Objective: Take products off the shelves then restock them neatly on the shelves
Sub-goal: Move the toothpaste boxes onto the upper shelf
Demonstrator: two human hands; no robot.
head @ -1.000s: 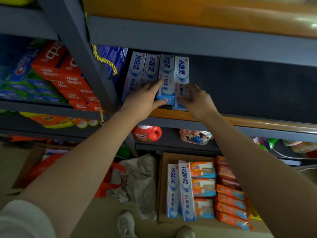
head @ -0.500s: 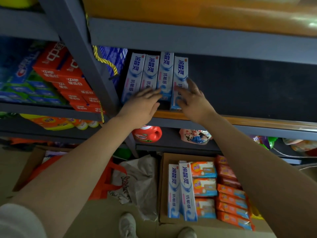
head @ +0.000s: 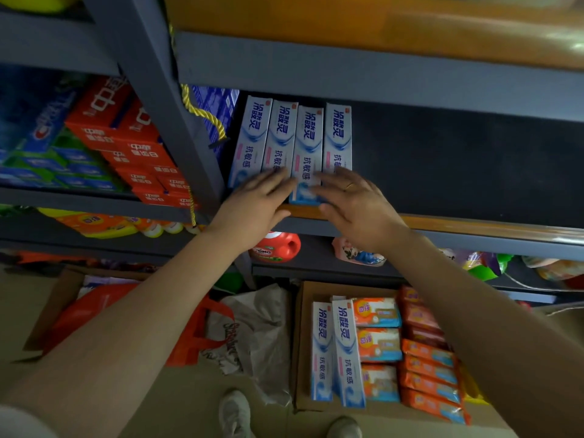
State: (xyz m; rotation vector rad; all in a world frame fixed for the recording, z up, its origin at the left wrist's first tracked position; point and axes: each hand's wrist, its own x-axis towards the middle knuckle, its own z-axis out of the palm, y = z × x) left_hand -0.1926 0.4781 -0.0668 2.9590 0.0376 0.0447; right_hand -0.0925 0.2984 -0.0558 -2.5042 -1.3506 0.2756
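Several white-and-blue toothpaste boxes point(head: 292, 143) stand side by side at the left end of a dark shelf point(head: 458, 226) with a wooden front edge. My left hand point(head: 257, 202) lies flat, its straight fingers touching the lower ends of the left boxes. My right hand point(head: 354, 203) is also flat, with a ring on one finger, and its fingers touch the bottom of the right boxes. Two more of the same toothpaste boxes point(head: 336, 352) lie in a cardboard box point(head: 300, 343) on the floor below.
Orange and blue soap packs point(head: 426, 358) fill the cardboard box. Red toothpaste cartons point(head: 126, 143) are stacked on the left shelf bay behind a grey upright post point(head: 167, 99). A red detergent jug point(head: 275, 246) sits on the lower shelf. An orange bag point(head: 94, 314) lies on the floor.
Both hands let go of the right-hand boxes and opened flat. The boxes now stand pushed back in an even row, and both hands have drawn slightly toward the shelf edge.
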